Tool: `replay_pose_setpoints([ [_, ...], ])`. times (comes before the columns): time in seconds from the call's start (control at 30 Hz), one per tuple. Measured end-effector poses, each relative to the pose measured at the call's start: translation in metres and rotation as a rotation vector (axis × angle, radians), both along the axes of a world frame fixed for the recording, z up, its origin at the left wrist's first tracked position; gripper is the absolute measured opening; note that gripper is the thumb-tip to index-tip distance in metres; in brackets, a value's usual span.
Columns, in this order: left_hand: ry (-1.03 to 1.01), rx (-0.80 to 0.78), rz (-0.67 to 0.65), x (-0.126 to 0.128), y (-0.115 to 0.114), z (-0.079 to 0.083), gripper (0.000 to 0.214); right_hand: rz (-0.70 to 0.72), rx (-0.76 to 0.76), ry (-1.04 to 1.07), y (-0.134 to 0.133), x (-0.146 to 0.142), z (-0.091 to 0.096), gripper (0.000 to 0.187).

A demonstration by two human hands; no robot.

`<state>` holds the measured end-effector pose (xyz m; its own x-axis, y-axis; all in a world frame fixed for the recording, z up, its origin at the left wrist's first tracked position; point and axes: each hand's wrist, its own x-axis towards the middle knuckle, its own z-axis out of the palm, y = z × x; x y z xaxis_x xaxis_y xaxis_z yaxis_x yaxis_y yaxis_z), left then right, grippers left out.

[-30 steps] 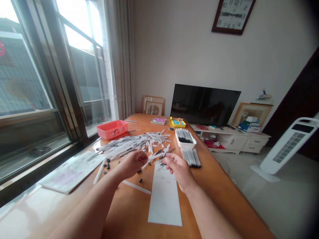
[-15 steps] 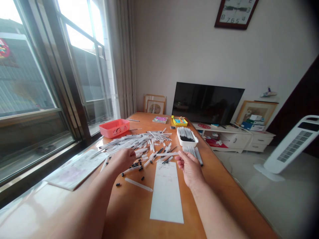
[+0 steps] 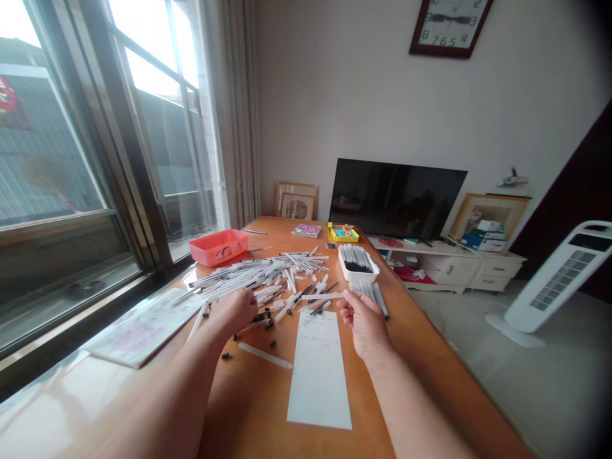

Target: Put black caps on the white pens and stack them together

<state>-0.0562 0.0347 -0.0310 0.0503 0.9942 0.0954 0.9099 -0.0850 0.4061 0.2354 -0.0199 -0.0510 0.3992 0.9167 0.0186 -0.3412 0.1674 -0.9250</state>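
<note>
Between the thumb and fingers of my right hand (image 3: 364, 322) is one end of a translucent white pen barrel (image 3: 319, 296), which points left over the table. My left hand (image 3: 236, 311) is low at the near edge of a loose heap of pen parts (image 3: 258, 274), its fingers curled inward; what they hold, if anything, is hidden. Small black pen caps (image 3: 262, 317) lie beside it. A single clear pen barrel (image 3: 266, 356) rests nearer to me, left of a long white sheet of paper (image 3: 321, 382).
A white tray (image 3: 362, 275) of pens stands at the right, with more pens (image 3: 379, 299) just before it. On the left are a pink box (image 3: 218, 248) and a paper booklet (image 3: 143, 331). Farther back lie a magazine (image 3: 306, 231) and a yellow box (image 3: 343, 233).
My left hand has moved slightly left and down near the heap. The right hand keeps its hold on the pen barrel, almost unmoved.
</note>
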Motion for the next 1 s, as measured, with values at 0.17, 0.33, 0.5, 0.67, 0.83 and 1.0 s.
replay_pose_setpoints([
  [0.17,-0.034,0.009,-0.073,-0.003,0.001,0.003,0.016,-0.050,-0.011,0.006,0.004,0.008,0.000,0.032],
  [0.33,-0.173,0.029,-0.302,0.001,0.003,-0.001,0.019,-0.098,-0.030,0.032,0.007,0.017,0.001,0.029],
  [0.5,-0.208,0.031,-0.337,0.003,0.000,0.001,0.020,-0.115,-0.035,0.056,0.009,0.022,0.000,0.027],
  [0.67,-0.190,0.033,-0.332,0.005,-0.003,0.007,0.019,-0.109,-0.042,0.072,0.010,0.023,-0.001,0.026],
  [0.83,-0.198,0.029,-0.340,0.005,-0.004,0.007,0.019,-0.094,-0.037,0.070,0.011,0.023,-0.001,0.027],
  [1.0,-0.223,0.011,-0.347,0.005,-0.005,0.008,0.021,-0.060,-0.055,0.059,0.009,0.019,0.000,0.027],
])
